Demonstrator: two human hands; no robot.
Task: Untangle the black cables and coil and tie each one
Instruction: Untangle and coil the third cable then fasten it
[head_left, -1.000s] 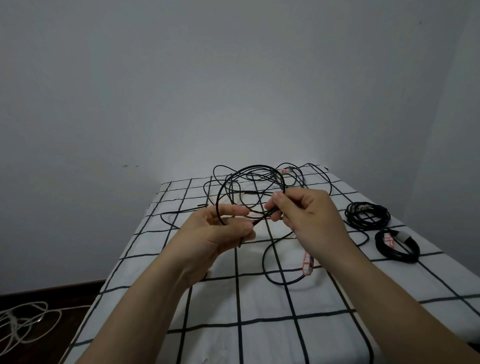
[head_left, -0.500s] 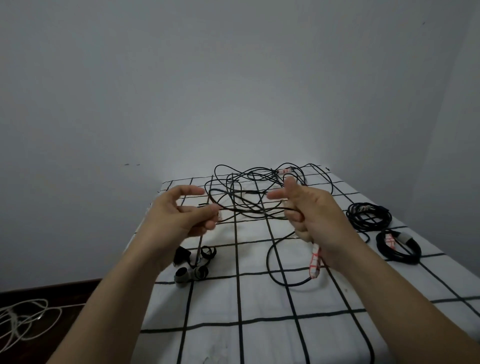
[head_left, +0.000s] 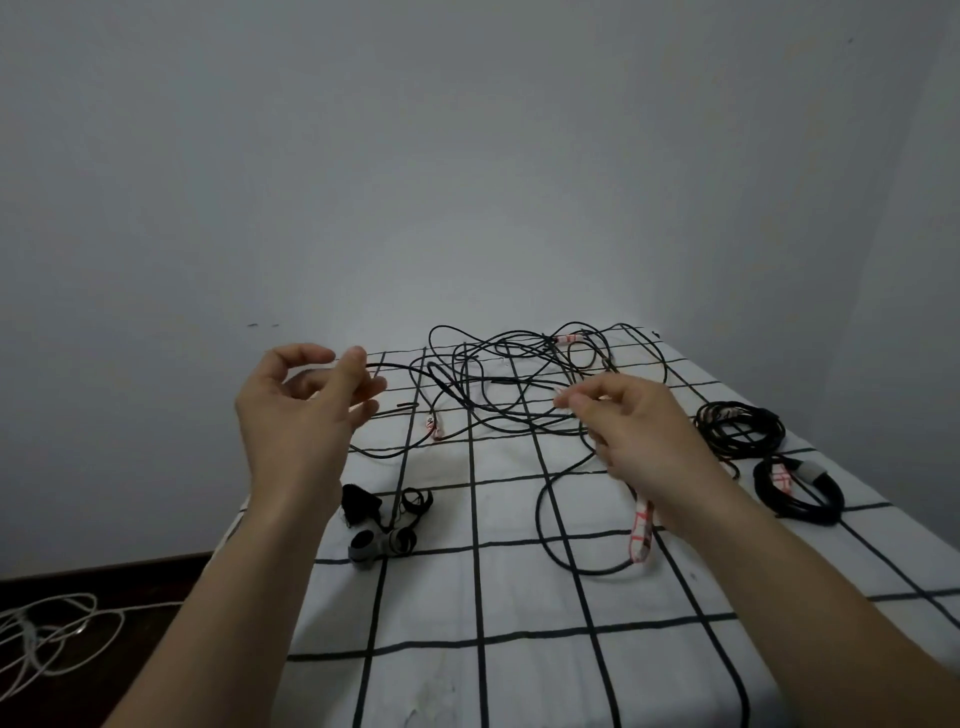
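Fingers (head_left: 571, 402) of the right hand (head_left: 644, 441) are pinching a strand of tangled thin black cables (head_left: 498, 384); those of the left hand (head_left: 296, 415) are lying apart. Pulling slowly along one end is looking safest.

The near part of the checked cloth (head_left: 467, 670) is bare, so there is room to reach in. Farther back, the tangled black cables (head_left: 498, 384) fill the middle. Two coiled cables (head_left: 740, 428) block the right edge. A pile of straps (head_left: 384, 525) sits on the left.
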